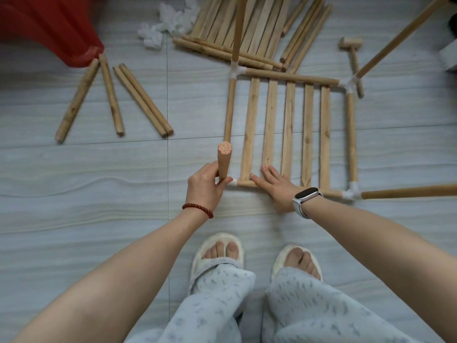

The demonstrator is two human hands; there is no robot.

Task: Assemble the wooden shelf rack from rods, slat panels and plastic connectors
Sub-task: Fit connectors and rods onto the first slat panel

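A square shelf frame lies flat on the floor, its slat panel [288,129] set between rods joined by white plastic connectors [237,69]. Upright rods rise from the far left, far right [405,35] and near right corners. My left hand [206,185] grips an upright rod [223,160] standing at the near left corner, where a white connector [233,182] shows beside my thumb. My right hand [274,188] lies flat with straight fingers on the panel's near rod [244,183] and slat ends.
Several loose short rods [112,97] lie at the left by a red plastic stool [49,28]. More slat panels and rods [249,28] are piled at the back, beside crumpled white wrapping [168,21]. A small wooden mallet [353,58] lies at the right. My slippered feet [218,250] stand near.
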